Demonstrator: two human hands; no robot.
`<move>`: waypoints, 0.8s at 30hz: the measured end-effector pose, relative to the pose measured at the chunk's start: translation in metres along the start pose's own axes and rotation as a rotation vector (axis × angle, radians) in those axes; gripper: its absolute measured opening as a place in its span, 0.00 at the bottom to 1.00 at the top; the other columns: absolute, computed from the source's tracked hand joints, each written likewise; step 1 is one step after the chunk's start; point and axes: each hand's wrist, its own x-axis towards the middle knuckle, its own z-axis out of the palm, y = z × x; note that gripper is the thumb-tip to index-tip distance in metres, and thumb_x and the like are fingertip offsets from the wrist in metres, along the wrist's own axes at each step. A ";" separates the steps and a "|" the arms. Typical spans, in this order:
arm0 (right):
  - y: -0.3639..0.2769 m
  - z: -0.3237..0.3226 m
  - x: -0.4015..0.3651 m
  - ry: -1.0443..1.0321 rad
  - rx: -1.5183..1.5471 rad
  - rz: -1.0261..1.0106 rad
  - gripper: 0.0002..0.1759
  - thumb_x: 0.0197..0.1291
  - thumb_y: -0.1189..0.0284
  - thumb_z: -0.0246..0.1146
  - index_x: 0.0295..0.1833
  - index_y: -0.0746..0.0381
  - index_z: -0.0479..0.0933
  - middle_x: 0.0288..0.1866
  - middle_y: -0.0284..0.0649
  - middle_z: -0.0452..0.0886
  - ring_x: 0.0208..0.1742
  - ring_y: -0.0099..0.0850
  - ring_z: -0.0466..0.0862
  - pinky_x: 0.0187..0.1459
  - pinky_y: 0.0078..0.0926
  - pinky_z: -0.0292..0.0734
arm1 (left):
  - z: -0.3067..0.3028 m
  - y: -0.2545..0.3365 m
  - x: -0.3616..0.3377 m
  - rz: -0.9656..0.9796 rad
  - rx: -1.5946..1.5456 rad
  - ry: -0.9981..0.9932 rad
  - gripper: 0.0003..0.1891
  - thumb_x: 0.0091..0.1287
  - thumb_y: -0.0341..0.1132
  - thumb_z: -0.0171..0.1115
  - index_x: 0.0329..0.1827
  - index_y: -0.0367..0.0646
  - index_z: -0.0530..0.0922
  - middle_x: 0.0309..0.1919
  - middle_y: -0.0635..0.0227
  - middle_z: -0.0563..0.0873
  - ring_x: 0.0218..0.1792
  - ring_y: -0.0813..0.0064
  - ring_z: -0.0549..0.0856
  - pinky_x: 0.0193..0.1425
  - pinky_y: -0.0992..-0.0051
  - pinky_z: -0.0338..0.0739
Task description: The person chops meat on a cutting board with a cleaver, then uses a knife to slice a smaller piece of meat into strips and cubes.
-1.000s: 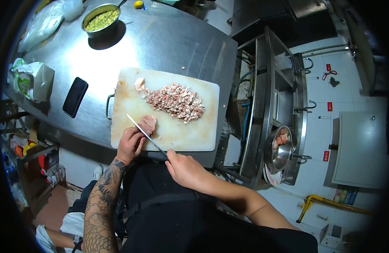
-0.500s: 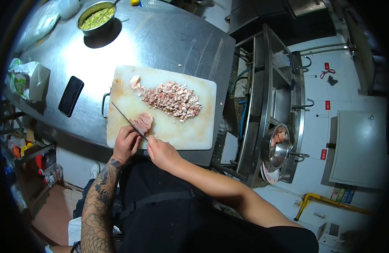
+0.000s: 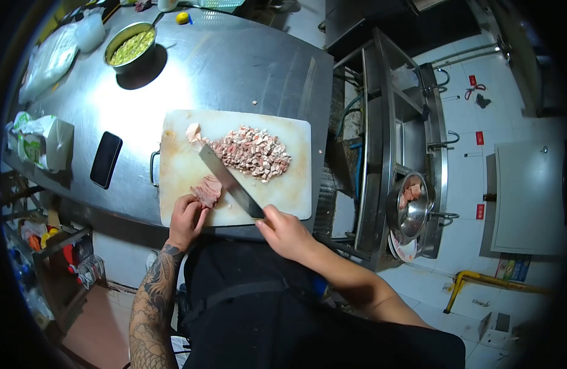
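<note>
My right hand (image 3: 285, 234) is closed round the handle of a cleaver (image 3: 233, 184), whose broad blade slants up and left over the white cutting board (image 3: 280, 202). The blade's far end is beside a heap of diced meat (image 3: 254, 152), overlapping its left edge in this view. At the board's front left, my left hand (image 3: 186, 221) has its fingers closed on the near end of a pink slab of meat (image 3: 206, 189). A pale lump of fat (image 3: 194, 131) lies left of the heap.
Left of the board, a black phone (image 3: 106, 160) and a tissue pack (image 3: 55, 142) lie on the steel table (image 3: 234, 67). A metal bowl of chopped green food (image 3: 131, 50) stands farther back. At right, a steel bowl with meat pieces (image 3: 411, 206) sits by the sinks (image 3: 411, 135).
The cleaver has moved right, away from the slab and my left hand, and its blade now shows its flat side. My right hand went right with it; the left stays at the meat.
</note>
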 end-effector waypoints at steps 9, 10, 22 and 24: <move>0.044 -0.017 -0.031 0.071 0.069 0.085 0.14 0.75 0.67 0.63 0.46 0.64 0.67 0.30 0.55 0.81 0.38 0.62 0.84 0.37 0.53 0.75 | -0.015 0.009 0.041 0.047 0.117 -0.111 0.21 0.55 0.28 0.80 0.51 0.38 0.82 0.56 0.54 0.83 0.56 0.51 0.83 0.61 0.58 0.80; 0.047 -0.017 -0.035 0.058 0.067 0.105 0.14 0.75 0.67 0.63 0.46 0.64 0.67 0.31 0.55 0.81 0.38 0.62 0.84 0.37 0.53 0.75 | -0.024 0.013 0.049 0.030 0.165 -0.164 0.25 0.53 0.29 0.81 0.54 0.38 0.82 0.60 0.53 0.82 0.59 0.50 0.82 0.64 0.56 0.79; 0.067 -0.004 -0.060 -0.031 0.080 0.154 0.15 0.75 0.66 0.64 0.46 0.63 0.67 0.31 0.55 0.83 0.39 0.62 0.85 0.38 0.55 0.75 | -0.028 0.004 0.128 0.244 0.127 -0.767 0.38 0.49 0.33 0.80 0.68 0.41 0.76 0.61 0.57 0.84 0.62 0.51 0.81 0.68 0.59 0.78; 0.066 -0.003 -0.063 -0.024 0.082 0.153 0.15 0.75 0.66 0.64 0.46 0.63 0.67 0.31 0.55 0.83 0.39 0.62 0.84 0.38 0.56 0.75 | -0.027 0.008 0.130 0.247 0.092 -0.739 0.33 0.51 0.34 0.78 0.62 0.40 0.77 0.53 0.57 0.84 0.56 0.52 0.82 0.63 0.60 0.78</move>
